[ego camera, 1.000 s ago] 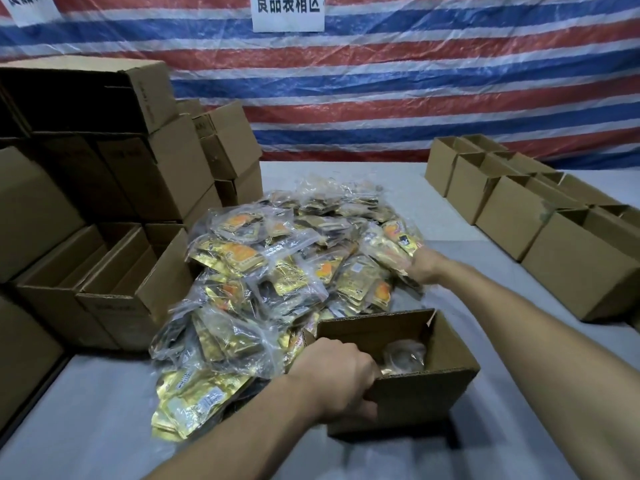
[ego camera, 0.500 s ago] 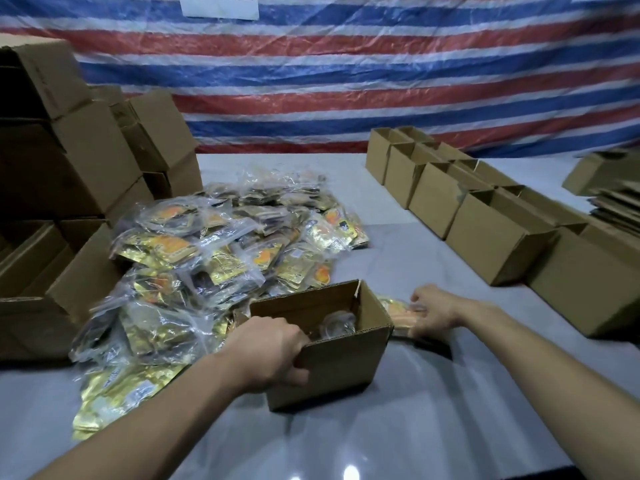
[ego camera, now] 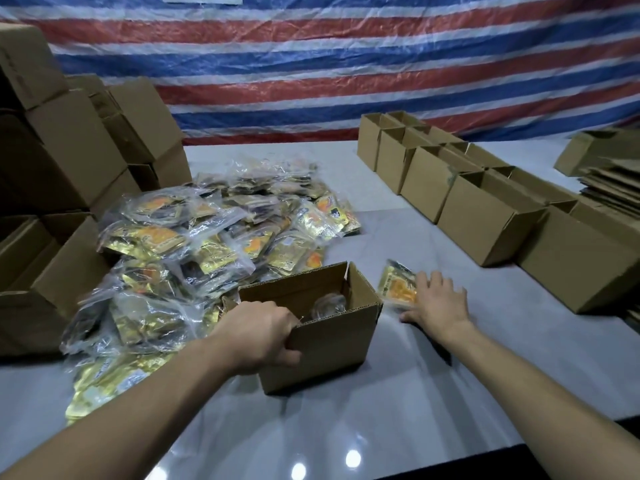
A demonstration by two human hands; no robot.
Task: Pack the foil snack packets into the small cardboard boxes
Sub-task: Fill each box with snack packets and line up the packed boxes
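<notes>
The left hand (ego camera: pixel 256 336) curls over the near rim of the small box (ego camera: pixel 332 344) and holds it. One foil packet (ego camera: pixel 393 284) lies flat on the surface (ego camera: pixel 381 427), just right of the box, its long side pointing away. The right hand (ego camera: pixel 434 303) is nearest and rests on it with flat fingers. The box is open, with something clear inside. The big pile of packets (ego camera: pixel 207 237) sits behind it.

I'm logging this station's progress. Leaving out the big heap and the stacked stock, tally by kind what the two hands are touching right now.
Small open brown cardboard box, gripped at its wall by the left hand: 1
Gold-and-orange foil snack packet, lying on the table under the flat right hand: 1
Total: 2
</notes>
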